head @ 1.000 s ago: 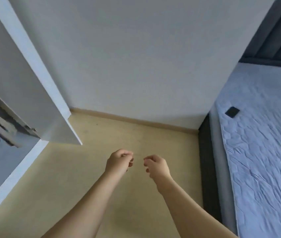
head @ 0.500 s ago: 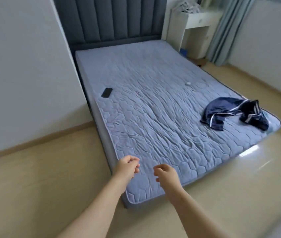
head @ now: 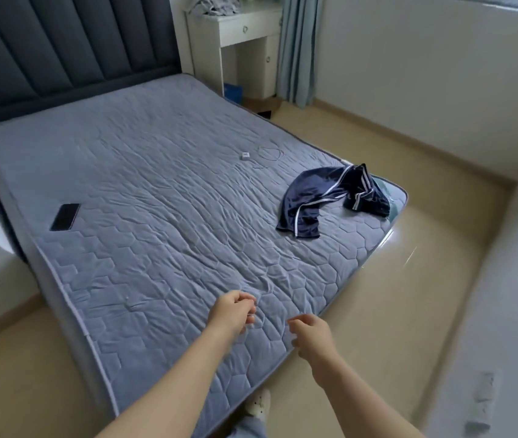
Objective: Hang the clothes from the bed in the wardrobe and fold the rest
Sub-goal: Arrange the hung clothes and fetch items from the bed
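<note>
A crumpled navy garment with white stripes point(head: 324, 197) lies on the far right corner of the bed point(head: 143, 191), which has a grey-blue quilted cover. My left hand point(head: 230, 314) and my right hand point(head: 313, 339) hover over the near corner of the bed, well short of the garment. Both have loosely curled fingers and hold nothing. The wardrobe is out of view.
A black phone point(head: 64, 216) lies on the bed's left edge. A small white charger with a thin cable point(head: 245, 155) lies mid-bed. A white nightstand point(head: 238, 42) and a curtain point(head: 295, 49) stand beyond the bed. Beige floor point(head: 409, 295) runs along the right side.
My view has swung right from the wardrobe door and wall onto the bed, then further right and closer. The garment has come into view. My hands stay empty in front of me.
</note>
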The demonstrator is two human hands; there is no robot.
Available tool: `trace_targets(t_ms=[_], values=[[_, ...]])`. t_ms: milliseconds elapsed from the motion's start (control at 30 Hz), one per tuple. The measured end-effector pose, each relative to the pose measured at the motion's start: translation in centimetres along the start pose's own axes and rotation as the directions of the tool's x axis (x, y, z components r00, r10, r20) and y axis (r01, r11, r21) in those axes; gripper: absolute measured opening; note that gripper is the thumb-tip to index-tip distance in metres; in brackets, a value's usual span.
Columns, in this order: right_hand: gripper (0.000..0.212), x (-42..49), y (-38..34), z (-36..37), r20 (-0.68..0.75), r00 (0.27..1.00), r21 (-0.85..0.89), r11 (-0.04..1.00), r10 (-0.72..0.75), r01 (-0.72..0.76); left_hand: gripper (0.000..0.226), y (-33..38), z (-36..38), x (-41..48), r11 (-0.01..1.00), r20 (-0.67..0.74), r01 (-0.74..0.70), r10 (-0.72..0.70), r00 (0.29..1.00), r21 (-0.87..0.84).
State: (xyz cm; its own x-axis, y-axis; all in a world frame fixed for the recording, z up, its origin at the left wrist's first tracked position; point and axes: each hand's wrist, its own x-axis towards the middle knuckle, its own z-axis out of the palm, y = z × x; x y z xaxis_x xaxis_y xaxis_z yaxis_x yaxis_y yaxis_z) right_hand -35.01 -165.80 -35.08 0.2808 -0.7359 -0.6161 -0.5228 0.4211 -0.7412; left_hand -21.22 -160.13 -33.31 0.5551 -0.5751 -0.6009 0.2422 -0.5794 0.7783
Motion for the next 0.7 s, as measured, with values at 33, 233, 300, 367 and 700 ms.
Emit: trace_targets(t_ms=[33,233,300,367,700], values=[[0.013,1.5,-1.1,-0.6,0.012,1.0,-0.004,1.0,0.0,0.0,0.023,1.3,0.8,1.4,1.0,-0.003,-0.001,0.001,1.0,0.007],[0.012,11.5,-8.1,-7.8,-0.004,1.0,0.034,0.999,-0.022,0.022,0.02,9.9,8.4,9.9,0.995,0.027,0.019,-0.022,0.999,0.102],[0.012,15.1,-9.5,-10.8,-0.013,1.0,0.052,0.999,-0.004,0.005,0.021,12.7,11.6,12.7,0.991,0.035,0.02,-0.025,0.999,0.132],[0.013,18.9,-10.4,-13.6,-0.008,1.0,0.052,0.999,0.008,-0.007,0.021,14.9,14.8,15.9,0.991,0.032,0.023,-0.028,0.999,0.135],[0.015,45.8,-14.5,-27.7,0.108,0.985,-0.182,0.977,0.132,-0.111,0.019,22.7,35.2,34.6,0.976,-0.114,0.215,-0.217,0.969,-0.035]])
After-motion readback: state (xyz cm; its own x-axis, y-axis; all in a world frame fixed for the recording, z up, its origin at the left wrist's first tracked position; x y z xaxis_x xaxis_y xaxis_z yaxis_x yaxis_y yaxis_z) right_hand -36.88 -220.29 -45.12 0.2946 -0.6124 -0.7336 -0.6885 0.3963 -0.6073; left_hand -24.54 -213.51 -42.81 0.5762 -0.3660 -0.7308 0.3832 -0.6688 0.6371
